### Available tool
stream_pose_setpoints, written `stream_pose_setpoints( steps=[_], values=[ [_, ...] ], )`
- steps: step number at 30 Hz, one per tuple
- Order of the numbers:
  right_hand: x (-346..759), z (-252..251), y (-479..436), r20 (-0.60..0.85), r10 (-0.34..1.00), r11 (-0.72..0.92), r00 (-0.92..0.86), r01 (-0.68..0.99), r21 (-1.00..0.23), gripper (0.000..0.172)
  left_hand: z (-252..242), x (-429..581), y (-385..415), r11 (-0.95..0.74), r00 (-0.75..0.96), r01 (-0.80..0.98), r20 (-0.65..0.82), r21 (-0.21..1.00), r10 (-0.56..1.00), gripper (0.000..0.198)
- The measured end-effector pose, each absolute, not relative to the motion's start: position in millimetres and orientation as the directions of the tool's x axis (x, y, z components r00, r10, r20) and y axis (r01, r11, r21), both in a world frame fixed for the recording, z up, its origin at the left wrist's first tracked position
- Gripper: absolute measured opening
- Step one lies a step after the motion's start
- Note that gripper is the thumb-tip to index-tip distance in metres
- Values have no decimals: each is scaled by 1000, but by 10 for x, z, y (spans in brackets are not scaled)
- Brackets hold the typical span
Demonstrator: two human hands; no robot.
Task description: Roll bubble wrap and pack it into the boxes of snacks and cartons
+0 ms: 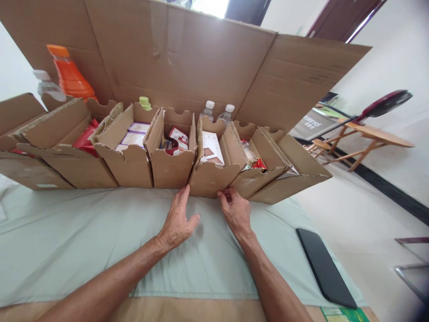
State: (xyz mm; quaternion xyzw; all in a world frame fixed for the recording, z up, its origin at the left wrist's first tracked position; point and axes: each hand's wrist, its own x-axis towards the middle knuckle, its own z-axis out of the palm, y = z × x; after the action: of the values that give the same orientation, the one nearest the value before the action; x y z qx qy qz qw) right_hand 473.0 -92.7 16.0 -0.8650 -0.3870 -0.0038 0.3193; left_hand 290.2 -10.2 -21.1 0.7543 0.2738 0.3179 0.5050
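A row of small open cardboard boxes stands on a pale green cloth (83, 241), backed by a tall cardboard sheet (187, 58). My left hand (177, 219) lies on the cloth with its fingers stretched out, fingertips touching the front bottom of the box with a white card (209, 174). My right hand (234, 210) sits just right of it, fingers curled, knuckles against the same box's lower front edge. Whether the right hand pinches anything is hidden. Neighbouring boxes hold a red-and-white packet (177, 138) and red snack wrappers (256, 163).
An orange bottle (69, 74) and a clear bottle (47, 85) stand at the back left; two capped water bottles (217, 112) stand behind the middle boxes. A black tablet (323, 268) lies on the cloth at right. A wooden folding table (365, 138) stands on the floor beyond.
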Motion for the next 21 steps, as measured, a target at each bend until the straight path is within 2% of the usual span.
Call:
stream_pose_setpoints(
  steps=[11,16,19,21],
  values=[
    [4711,200,-1073,268,702,-407,660,681,-609,29,-228,2929,-39,-270,665,104,135,957,735,92],
    [4405,669,-1120,361,742,-276,566,748,-604,34,-12,2814,-164,-270,652,130,123,954,748,80],
    [4084,1018,-887,485,771,-104,413,833,-544,30,176,2584,-326,-285,704,130,114,950,701,68],
    [3891,1188,-624,479,819,-53,316,873,-485,35,265,2362,-436,-288,740,145,90,947,667,59]
  ],
)
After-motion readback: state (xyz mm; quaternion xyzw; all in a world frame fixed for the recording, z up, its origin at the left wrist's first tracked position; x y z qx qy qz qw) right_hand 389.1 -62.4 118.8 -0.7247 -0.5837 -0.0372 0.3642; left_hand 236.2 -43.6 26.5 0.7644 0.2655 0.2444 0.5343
